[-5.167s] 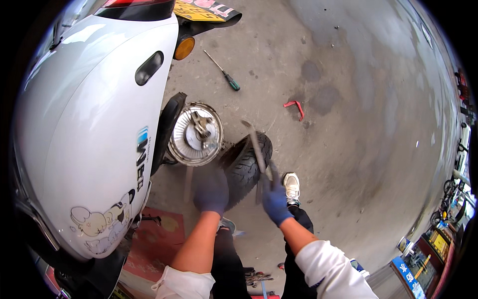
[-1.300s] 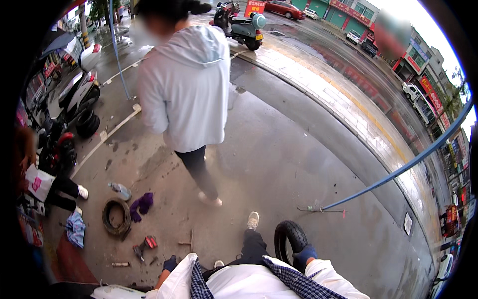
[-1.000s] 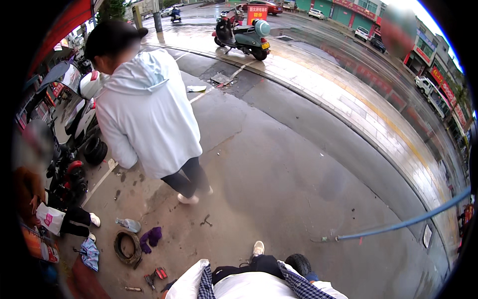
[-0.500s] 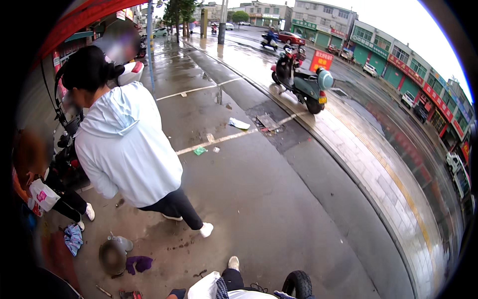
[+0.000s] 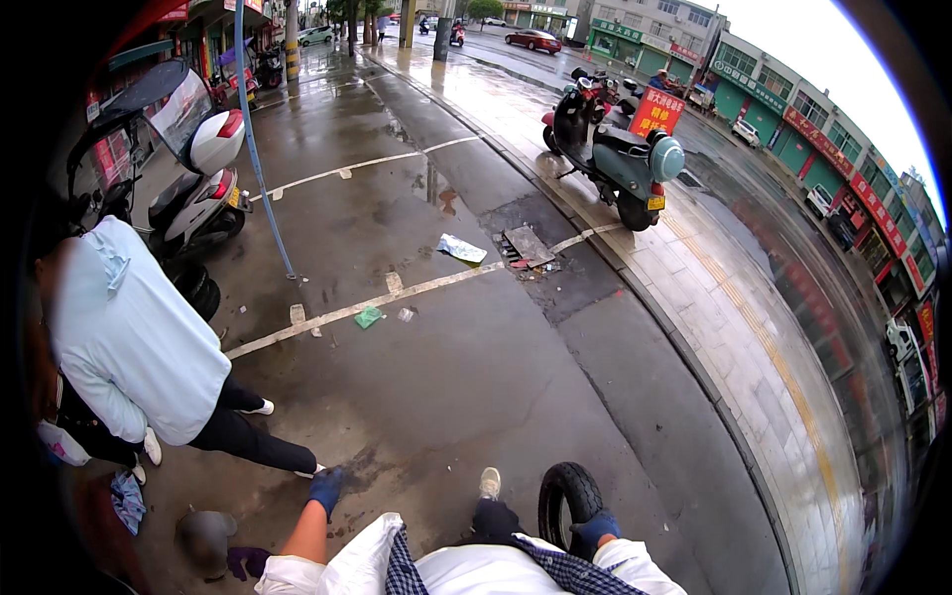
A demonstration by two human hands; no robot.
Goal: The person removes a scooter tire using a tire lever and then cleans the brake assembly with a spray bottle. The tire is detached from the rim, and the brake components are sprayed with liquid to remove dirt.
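Note:
My right hand [image 5: 595, 529], in a blue glove, grips the side of a black tire [image 5: 568, 492] that stands upright on the wet pavement beside my right leg. My left hand [image 5: 326, 488], gloved in blue too, hangs out to the left over the ground, near another person's shoe. Its fingers are too small and blurred together to read, and no object shows in it. A purple glove or cloth [image 5: 248, 562] lies on the ground beyond my left forearm, next to a blurred grey round object [image 5: 206, 543].
A person in a light blue hooded jacket [image 5: 149, 327] stands close on my left, with another partly hidden behind. A blue pole [image 5: 260, 159] and parked scooter [image 5: 203, 203] stand farther off. A grey-green scooter [image 5: 620, 164] is parked by the curb. Litter [image 5: 462, 248] lies ahead.
Both my gloved hands have come into view, the right one on the tire. The person in light blue now appears farther left and lower, and the view has shifted.

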